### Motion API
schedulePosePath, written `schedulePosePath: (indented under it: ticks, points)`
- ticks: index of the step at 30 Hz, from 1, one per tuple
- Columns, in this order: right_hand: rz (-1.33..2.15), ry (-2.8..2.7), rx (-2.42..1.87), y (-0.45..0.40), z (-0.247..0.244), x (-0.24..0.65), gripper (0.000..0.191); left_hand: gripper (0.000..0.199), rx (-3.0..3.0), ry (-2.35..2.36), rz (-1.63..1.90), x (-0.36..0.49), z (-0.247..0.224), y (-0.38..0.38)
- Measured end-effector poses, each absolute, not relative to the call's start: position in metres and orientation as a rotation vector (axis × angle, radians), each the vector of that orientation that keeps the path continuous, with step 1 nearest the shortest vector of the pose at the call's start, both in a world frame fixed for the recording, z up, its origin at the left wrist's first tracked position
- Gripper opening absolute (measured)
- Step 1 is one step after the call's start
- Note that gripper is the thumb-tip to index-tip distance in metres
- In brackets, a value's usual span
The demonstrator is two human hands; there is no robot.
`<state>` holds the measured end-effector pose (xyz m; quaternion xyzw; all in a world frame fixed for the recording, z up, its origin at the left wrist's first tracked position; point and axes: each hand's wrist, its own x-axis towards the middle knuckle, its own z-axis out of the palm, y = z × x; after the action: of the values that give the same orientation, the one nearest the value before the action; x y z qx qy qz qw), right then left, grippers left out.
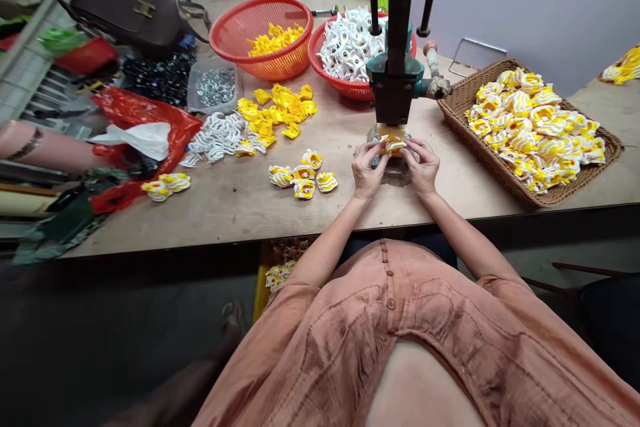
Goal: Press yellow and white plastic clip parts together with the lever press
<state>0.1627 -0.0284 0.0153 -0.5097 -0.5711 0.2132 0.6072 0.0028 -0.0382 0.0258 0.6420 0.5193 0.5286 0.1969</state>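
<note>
At nine o'clock from the foot of the green hand press [395, 93], a pink cylinder [50, 143] lies at the far left, then a red plastic bag [183, 121] with a white tissue [135, 140] on it. A dark brown handbag [125, 10] sits at ten. A pair of striped pieces [166, 186] rests just below the bag. Next come a clear plastic tub [192, 90] of small metal parts, towards ten, and a heap of white curled pieces [220, 137] at nine. Between ten and eleven stands a red mesh basket [227, 33] partly filled with yellow pieces; more yellow pieces [280, 110] lie loose below it. A small striped cluster [304, 177] sits at nine. A second red basket [350, 89], piled with white pieces, is at eleven.

At the press foot, the left hand [369, 172] and right hand [425, 165] pinch opposite ends of one yellow-and-white striped piece [395, 144], directly under the press head. At between two and three, a brown wicker basket [457, 97] holds many such striped pieces.
</note>
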Motion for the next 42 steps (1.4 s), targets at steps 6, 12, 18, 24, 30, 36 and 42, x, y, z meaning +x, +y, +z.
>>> schedulePosePath:
  ticks: [6, 12, 18, 24, 30, 36, 42]
  points:
    - [0.528, -1.299, -1.081, -0.031, 0.012, 0.160, 0.032, 0.029, 1.789, 1.342, 1.618, 0.001, 0.010, -0.028]
    - [0.551, -1.228, -1.064, -0.018, 0.012, 0.157, 0.036, 0.021, 1.716, 1.422, 1.636, 0.009, -0.003, -0.009]
    - [0.532, -1.359, -1.140, -0.007, 0.008, 0.170, 0.034, 0.019, 1.866, 1.490, 1.511, 0.007, 0.002, -0.007]
    - [0.486, -1.459, -1.117, -0.010, 0.011, 0.180, 0.034, 0.043, 2.113, 1.424, 1.405, 0.006, 0.022, -0.038]
    - [0.544, -1.487, -1.183, -0.051, 0.026, 0.203, 0.058, 0.026, 1.815, 1.828, 1.841, -0.116, 0.056, -0.128]
    - [0.199, -1.716, -1.026, -0.108, 0.031, 0.228, 0.041, 0.057, 0.837, 2.583, 1.535, -0.288, 0.049, -0.159]
    - [0.080, -1.971, -0.822, -0.131, 0.024, 0.216, 0.056, 0.051, 1.006, 2.752, 1.175, -0.350, 0.068, -0.110]
